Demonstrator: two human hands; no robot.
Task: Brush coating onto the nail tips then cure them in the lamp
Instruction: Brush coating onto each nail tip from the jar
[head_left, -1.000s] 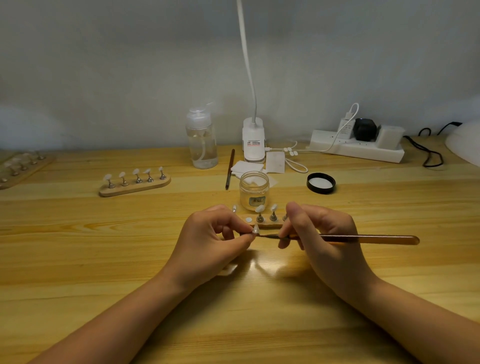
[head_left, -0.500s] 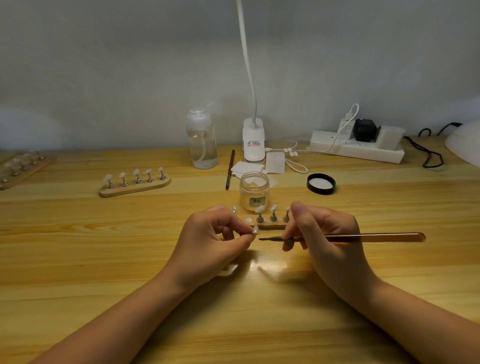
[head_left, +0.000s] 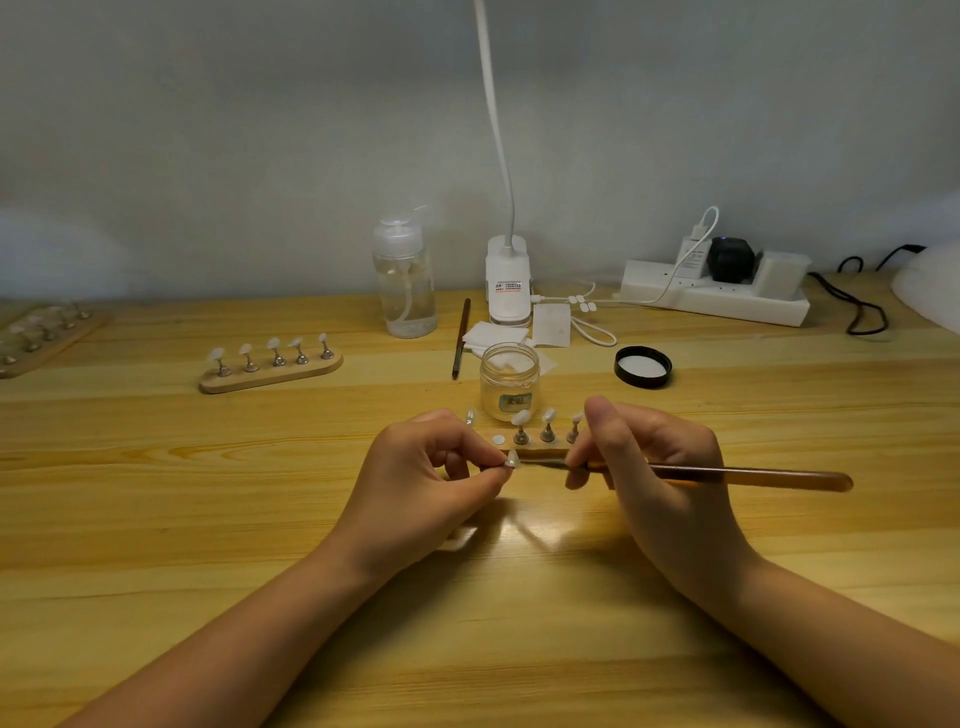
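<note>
A single head-worn camera looks forward and down, close over the wooden table (head_left: 156, 519), facing the wall.

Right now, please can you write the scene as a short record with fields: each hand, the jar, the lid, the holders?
left hand: pinches one nail tip
right hand: holds brush, bristles at that tip
jar: open, behind the hands
lid: off, on the table right of the jar
near holder: three tips on stands visible
far holder: five tips, to the left

Person: hands and forearms, lower frame.
Left hand (head_left: 434, 478) and right hand (head_left: 657, 467) bare; both forearms unsleeved; no rings, watch or gloves visible.
</note>
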